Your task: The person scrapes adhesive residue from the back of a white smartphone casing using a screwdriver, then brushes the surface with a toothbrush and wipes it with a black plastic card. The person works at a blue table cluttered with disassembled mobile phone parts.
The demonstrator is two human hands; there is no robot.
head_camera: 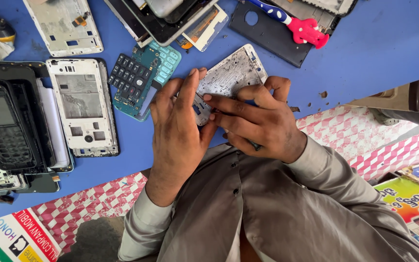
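Note:
A white metal phone frame (233, 73), scuffed and dusty inside, lies tilted on the blue table top (379, 53). My left hand (178, 131) lies flat over its lower left end, fingers stretched out and pressing it down. My right hand (258, 121) is curled against the frame's lower right edge, with its index finger pointing left across the frame. It grips a small dark tool (254, 144), of which only a tip below the palm and a bit of blue by the thumb show. The part of the frame under both hands is hidden.
Left of my hands lie a teal circuit board with a dark keypad (139, 77), a white phone frame (81, 104) and a black keypad phone housing (6, 121). A red, white and blue toothbrush (301, 26), a black back plate (267, 36) and stacked phone parts (170, 19) lie behind.

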